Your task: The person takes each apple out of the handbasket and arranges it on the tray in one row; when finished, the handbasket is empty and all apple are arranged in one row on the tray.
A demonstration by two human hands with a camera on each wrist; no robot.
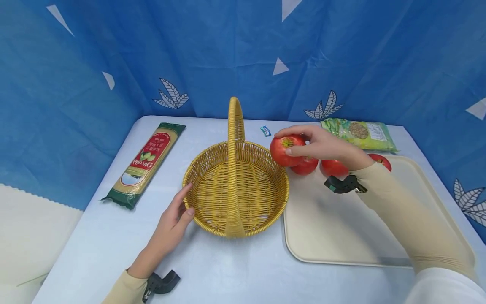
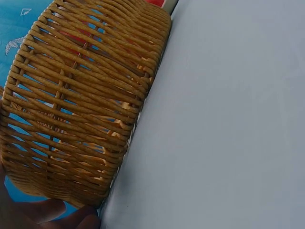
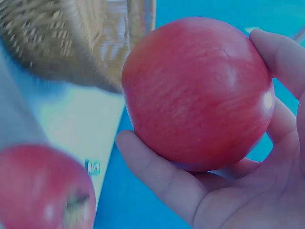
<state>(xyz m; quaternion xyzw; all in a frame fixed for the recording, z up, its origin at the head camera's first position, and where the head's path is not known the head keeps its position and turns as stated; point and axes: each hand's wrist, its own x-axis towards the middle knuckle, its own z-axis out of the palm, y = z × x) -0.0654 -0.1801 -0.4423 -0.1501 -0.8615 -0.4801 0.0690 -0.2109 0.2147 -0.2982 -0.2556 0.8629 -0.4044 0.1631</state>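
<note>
A yellow wicker basket [image 1: 212, 190] with a tall arched handle stands mid-table. My left hand [image 1: 171, 226] holds its left side, thumb and index finger at the rim; in the left wrist view several curled fingers [image 2: 43, 210] show beside the woven wall. My right hand [image 1: 315, 145] grips a red apple [image 1: 280, 153] between thumb and fingers, at the basket's right rim. The right wrist view shows this apple [image 3: 198, 95] raised, with fingers on both sides. Below it, other red apples [image 1: 305, 166] sit at the back of a beige tray [image 1: 334, 228].
A pasta packet [image 1: 144, 164] lies left of the basket. Behind the basket is a small blue wrapper [image 1: 265, 131]. A green bag [image 1: 360, 135] lies behind the tray, partly hidden by my right hand. Blue cloth [image 1: 235, 55] hangs along the table's back.
</note>
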